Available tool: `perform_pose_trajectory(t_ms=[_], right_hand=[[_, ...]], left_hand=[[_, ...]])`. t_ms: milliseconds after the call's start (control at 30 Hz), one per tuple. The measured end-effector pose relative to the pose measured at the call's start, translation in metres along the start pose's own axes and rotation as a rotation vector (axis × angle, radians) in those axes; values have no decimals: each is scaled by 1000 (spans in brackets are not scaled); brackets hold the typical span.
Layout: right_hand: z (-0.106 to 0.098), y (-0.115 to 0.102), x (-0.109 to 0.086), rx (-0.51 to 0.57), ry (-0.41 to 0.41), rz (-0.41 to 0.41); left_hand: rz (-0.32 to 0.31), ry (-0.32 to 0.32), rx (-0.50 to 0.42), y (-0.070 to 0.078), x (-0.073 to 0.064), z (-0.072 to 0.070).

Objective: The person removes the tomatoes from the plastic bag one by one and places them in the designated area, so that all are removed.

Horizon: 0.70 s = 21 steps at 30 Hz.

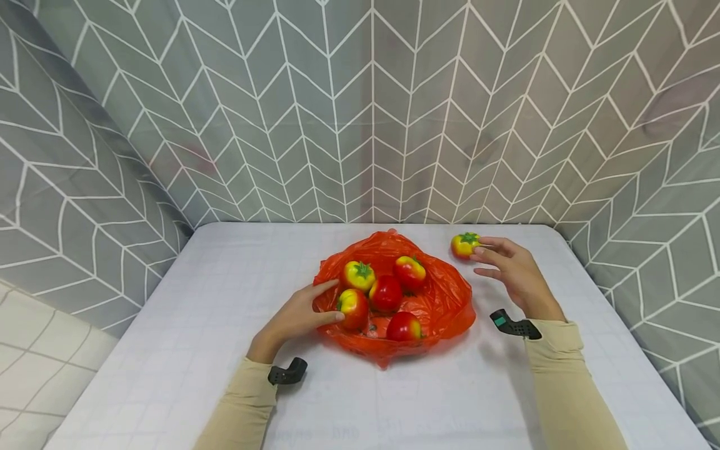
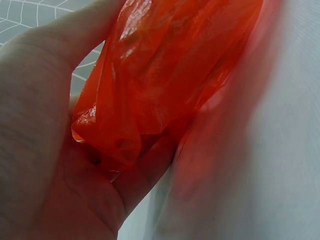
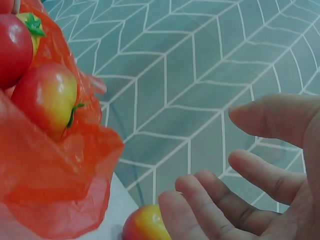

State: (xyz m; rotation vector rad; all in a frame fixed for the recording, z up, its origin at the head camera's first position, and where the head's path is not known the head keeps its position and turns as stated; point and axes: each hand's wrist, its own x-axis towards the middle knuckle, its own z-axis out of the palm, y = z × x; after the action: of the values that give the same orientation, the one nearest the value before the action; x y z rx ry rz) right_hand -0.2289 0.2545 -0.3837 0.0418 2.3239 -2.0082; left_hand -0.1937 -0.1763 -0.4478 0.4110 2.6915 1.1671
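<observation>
A red plastic bag (image 1: pixel 444 306) lies spread wide on the table, with several red-and-yellow tomatoes (image 1: pixel 386 294) inside. My left hand (image 1: pixel 295 317) grips the bag's left side; in the left wrist view, the red film (image 2: pixel 165 65) lies between thumb and fingers. Nearest to that hand in the bag is one tomato (image 1: pixel 353 309). Beyond the bag's right side, a single tomato (image 1: pixel 464 245) with a green leafy top sits on the table. Beside it, my right hand (image 1: pixel 514 269) has its fingers spread, and the right wrist view shows nothing between thumb and fingers (image 3: pixel 260 175).
The white-covered table (image 1: pixel 225 262) reaches back to a grey curtain (image 1: pixel 371 125) with a white zigzag pattern. More of this curtain stands at both sides. Black wrist cameras (image 1: pixel 288 372) sit at both sleeves. Pale tiles (image 1: pixel 39 350) show at the lower left.
</observation>
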Motion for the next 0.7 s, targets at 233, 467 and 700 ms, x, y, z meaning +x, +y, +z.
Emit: perform_pose_trajectory(t_ms=[233,467,700], right_hand=[[7,-3,-2,55,-84,-37],[10,-5,-5,52,-102,-49],[14,-10,-10,16,-119,-43]], left_hand=[[-16,3,0,0,-3,0],[7,10,-9,0,-2,1],[12,3,1,-1,-1,2]])
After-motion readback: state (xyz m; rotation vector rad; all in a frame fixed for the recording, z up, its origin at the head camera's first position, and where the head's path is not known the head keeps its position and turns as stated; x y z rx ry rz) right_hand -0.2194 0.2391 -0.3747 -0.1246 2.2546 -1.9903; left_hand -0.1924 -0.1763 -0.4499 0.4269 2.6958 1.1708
